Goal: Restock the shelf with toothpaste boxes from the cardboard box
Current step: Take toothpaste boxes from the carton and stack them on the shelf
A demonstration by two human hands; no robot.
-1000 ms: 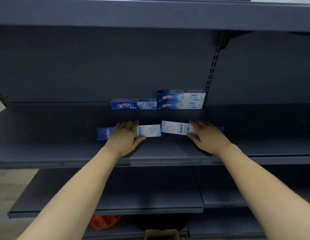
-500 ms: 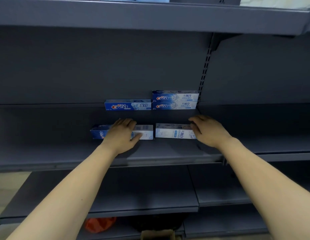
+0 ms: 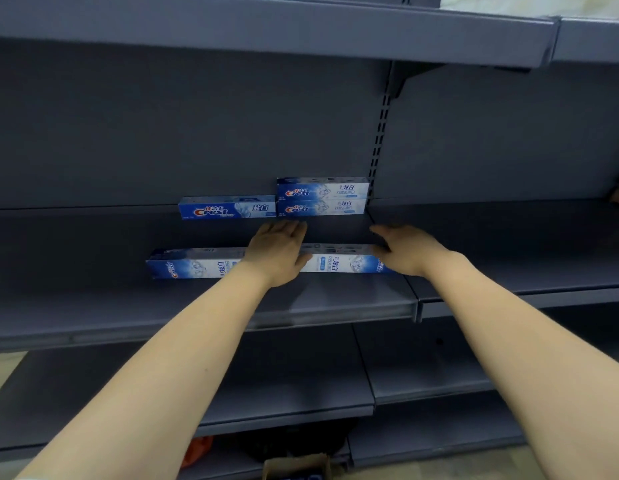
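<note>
now both hands, left (image 3: 276, 252) and right (image 3: 410, 249), flat-fingered on two toothpaste boxes (image 3: 193, 265) on shelf (image 3: 93, 306)

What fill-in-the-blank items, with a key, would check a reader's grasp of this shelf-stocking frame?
1. At the back of the grey metal shelf, ____ blue-and-white toothpaste boxes are stacked.
2. Beside that stack lies ____ single blue toothpaste box.
3. The left hand and right hand rest on the two front boxes, which lie end to ____.

Missing: two; one; end
</note>
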